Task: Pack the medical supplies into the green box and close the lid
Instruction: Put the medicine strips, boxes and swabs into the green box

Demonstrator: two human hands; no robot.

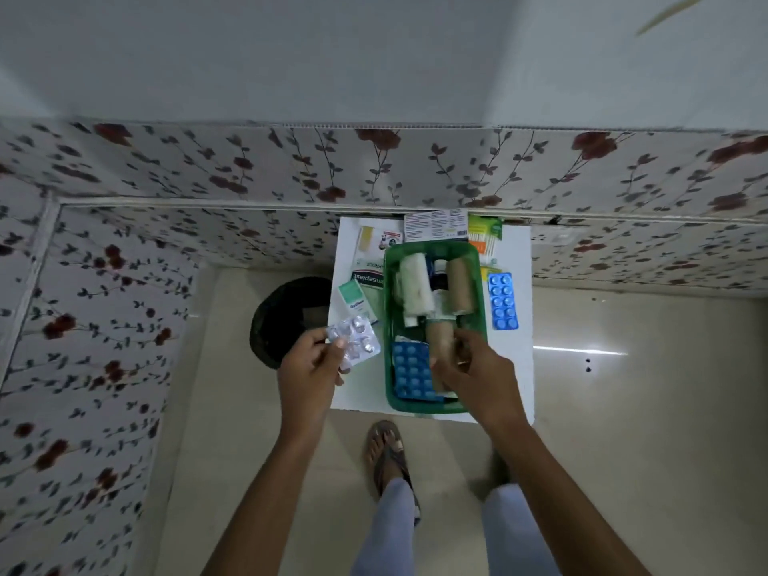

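The open green box (390, 293) stands on a small white table (515, 367). Inside lie a white gauze roll (415, 284), a tan bandage roll (459, 286), a dark bottle (439, 271) and a blue blister pack (411, 370). My right hand (478, 367) reaches into the box and grips a second tan bandage roll (440, 338). My left hand (311, 359) holds a silver blister pack (355, 340) just left of the box. No lid is visible.
Left of the box lie a green-white carton (357, 303), a plaster box (368, 280) and other packets. Another blue blister pack (503, 301) lies to the right, cotton buds (484, 236) behind. A dark round bin (286, 318) stands left of the table. My feet are below.
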